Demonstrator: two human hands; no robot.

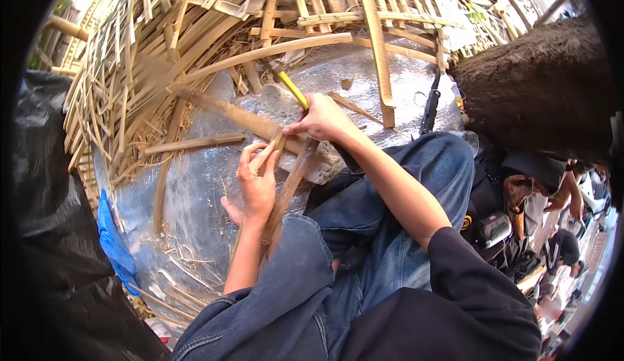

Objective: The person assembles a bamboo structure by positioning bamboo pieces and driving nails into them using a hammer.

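My left hand [257, 182] is closed on a bamboo strip [278, 145] near the middle of the view. Just above and to its right, my right hand [320, 119] is wrapped round a yellow-handled tool [294, 90], whose far end points up and left. The fingertips of my right hand also come close to the strip's upper end. Under both hands lies a thicker bamboo piece [244, 118], resting over a pale stone block [325, 164]. Another long bamboo strip [289, 188] slants down from the block toward my left knee.
Heaped bamboo strips [214, 23] fill the far side. A silvery sheet [188, 198] covers the ground. A tree trunk [533, 88] stands at right, a black sheathed object [430, 104] before it. Black plastic [52, 211] hangs left; people [562, 250] are at lower right.
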